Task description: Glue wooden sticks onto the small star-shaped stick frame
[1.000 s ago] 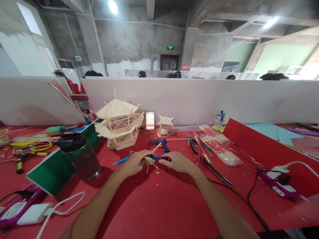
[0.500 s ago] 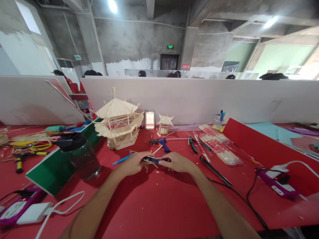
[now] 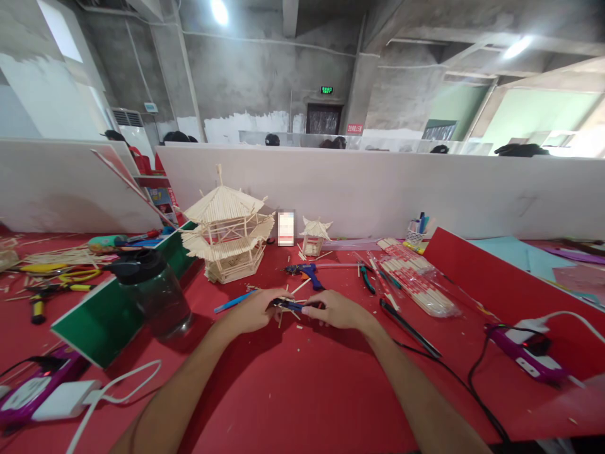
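Note:
My right hand (image 3: 339,309) is closed around a slim dark blue and black tool (image 3: 293,306), whose exact kind is too small to make out. The tool points left, and its tip reaches my left hand (image 3: 259,310). My left hand's fingers are bent at that end, over a small cluster of thin wooden sticks (image 3: 280,320); what they grip is partly hidden. Just beyond my hands lies a blue glue gun (image 3: 309,275) on the red table (image 3: 293,384). A blue pen-like item (image 3: 232,302) rests beside my left wrist.
A large stick pavilion (image 3: 227,233) and a small one (image 3: 316,237) stand at the back. A dark water bottle (image 3: 155,302) is at left. Bagged sticks (image 3: 420,277), green-handled pliers (image 3: 366,279) and a long black tool (image 3: 409,328) lie at right, with a power strip (image 3: 534,359).
The view has shifted very slightly. My hands and the dark tool stay in nearly the same place.

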The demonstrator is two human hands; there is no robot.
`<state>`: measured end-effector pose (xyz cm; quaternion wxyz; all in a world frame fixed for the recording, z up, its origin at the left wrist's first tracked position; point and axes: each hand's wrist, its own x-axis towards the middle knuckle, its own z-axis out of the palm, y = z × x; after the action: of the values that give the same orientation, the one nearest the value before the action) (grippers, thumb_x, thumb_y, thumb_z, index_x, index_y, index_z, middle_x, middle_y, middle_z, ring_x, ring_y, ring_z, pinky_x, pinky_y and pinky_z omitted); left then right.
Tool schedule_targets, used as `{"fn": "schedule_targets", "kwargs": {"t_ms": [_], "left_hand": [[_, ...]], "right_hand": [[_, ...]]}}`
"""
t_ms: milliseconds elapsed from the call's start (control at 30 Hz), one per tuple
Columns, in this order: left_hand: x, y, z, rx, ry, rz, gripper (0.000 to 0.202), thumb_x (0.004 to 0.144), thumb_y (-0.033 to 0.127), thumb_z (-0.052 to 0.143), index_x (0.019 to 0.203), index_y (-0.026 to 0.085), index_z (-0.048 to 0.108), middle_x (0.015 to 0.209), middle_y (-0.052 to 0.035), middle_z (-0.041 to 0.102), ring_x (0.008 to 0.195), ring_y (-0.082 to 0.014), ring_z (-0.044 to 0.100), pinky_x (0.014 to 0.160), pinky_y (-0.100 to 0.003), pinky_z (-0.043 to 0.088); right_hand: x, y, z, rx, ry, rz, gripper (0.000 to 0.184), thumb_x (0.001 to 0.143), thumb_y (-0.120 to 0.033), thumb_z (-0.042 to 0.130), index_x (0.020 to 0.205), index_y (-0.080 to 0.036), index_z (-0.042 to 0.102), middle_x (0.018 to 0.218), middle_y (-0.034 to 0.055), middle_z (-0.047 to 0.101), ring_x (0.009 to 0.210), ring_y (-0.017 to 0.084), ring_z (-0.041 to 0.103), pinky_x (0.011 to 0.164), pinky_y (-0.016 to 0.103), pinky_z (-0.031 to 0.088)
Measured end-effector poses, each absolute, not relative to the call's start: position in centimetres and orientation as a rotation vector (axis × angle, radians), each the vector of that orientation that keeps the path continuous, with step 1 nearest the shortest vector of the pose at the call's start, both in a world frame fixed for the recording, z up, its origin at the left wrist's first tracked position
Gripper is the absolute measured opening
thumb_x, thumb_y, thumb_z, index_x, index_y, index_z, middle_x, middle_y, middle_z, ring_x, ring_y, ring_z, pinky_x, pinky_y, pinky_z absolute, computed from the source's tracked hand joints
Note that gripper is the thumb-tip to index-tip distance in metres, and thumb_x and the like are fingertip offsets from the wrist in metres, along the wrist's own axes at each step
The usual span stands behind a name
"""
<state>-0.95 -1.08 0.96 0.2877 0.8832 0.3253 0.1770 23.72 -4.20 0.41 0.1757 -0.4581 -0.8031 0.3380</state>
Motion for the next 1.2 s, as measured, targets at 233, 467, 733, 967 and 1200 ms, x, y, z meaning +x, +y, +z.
{"fn": "schedule_targets", "kwargs": {"t_ms": [233,467,733,967,1200], "left_hand": [[-0.9,-1.2,1.2,2.395,0.9,0.458,0.032,0.08,0.01,0.047,0.104,0.021,0.065,0.091,-0.0016,0.071,0.083,-0.0179,0.063,0.074,-0.023,0.045],[-1.0,-1.0,0.8,2.4,0.88,0.481,0.03,0.083,0.011,0.048,0.106,0.022,0.065,0.096,-0.0025,0.072,0.089,-0.0186,0.064,0.077,-0.023,0.045],[-1.0,-1.1,1.0,2.421,0.881,0.48,0.03,0.086,0.013,0.048,0.108,0.022,0.065,0.095,-0.0019,0.073,0.086,-0.0176,0.065,0.077,-0.023,0.044],[-1.2,-1.1,1.3,2.505,0.972,0.451,0.044,0.079,0.008,0.047,0.115,0.024,0.066,0.09,-0.0007,0.074,0.082,-0.018,0.067,0.077,-0.024,0.044],[-1.5,-1.1,2.0,2.514,1.036,0.42,0.052,0.077,0.007,0.047,0.121,0.027,0.064,0.102,-0.0007,0.074,0.086,-0.0184,0.068,0.073,-0.023,0.044]], "right_hand": [[23.9,-4.2,0.7,-1.303,-2.295,0.91,0.041,0.094,-0.048,0.047,0.101,-0.017,0.074,0.073,0.0041,0.071,0.059,0.014,0.058,0.057,0.023,0.037],[23.8,-4.2,0.5,-1.269,-2.304,0.907,0.041,0.094,-0.048,0.047,0.101,-0.018,0.073,0.073,0.0038,0.07,0.06,0.014,0.058,0.058,0.023,0.036],[23.8,-4.4,0.9,-1.266,-2.336,0.868,0.039,0.095,-0.047,0.047,0.102,-0.019,0.073,0.08,0.0037,0.072,0.065,0.015,0.059,0.06,0.023,0.036],[22.8,-4.8,1.0,-1.41,-2.471,0.514,0.044,0.098,-0.048,0.04,0.098,-0.018,0.072,0.093,0.0085,0.074,0.081,0.021,0.064,0.068,0.026,0.037],[21.6,-5.3,1.4,-1.643,-2.584,0.145,0.056,0.101,-0.054,0.028,0.103,-0.016,0.068,0.099,0.0159,0.073,0.091,0.028,0.067,0.075,0.03,0.04]]}}
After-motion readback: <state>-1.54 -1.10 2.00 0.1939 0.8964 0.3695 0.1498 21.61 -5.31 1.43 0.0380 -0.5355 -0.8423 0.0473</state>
